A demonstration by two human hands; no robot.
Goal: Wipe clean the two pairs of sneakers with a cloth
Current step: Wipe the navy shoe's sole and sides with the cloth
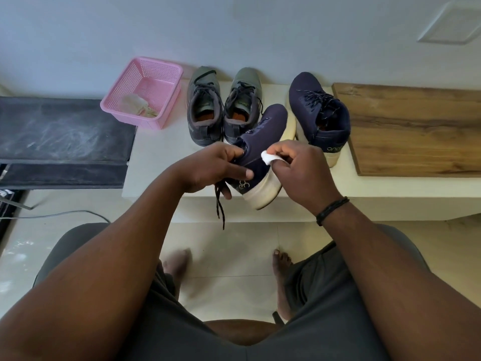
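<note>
Beside grey sneakers point(223, 105), pink basket point(166, 82)

A pink perforated plastic basket point(145, 82) sits at the back of the white ledge point(156, 162), close to the wall, and a crumpled pale rag point(136, 105) lies in its near corner. To the left of the ledge lies a dark slab point(62, 126) smeared with whitish streaks, its edge just beside the basket. On the right, a wood-grain board point(416, 131) rests flat on the ledge. A thin grey cable point(65, 213) curves across the pale tiled floor point(234, 277) below. A square vent cover point(453, 24) is set into the wall at upper right.
</note>
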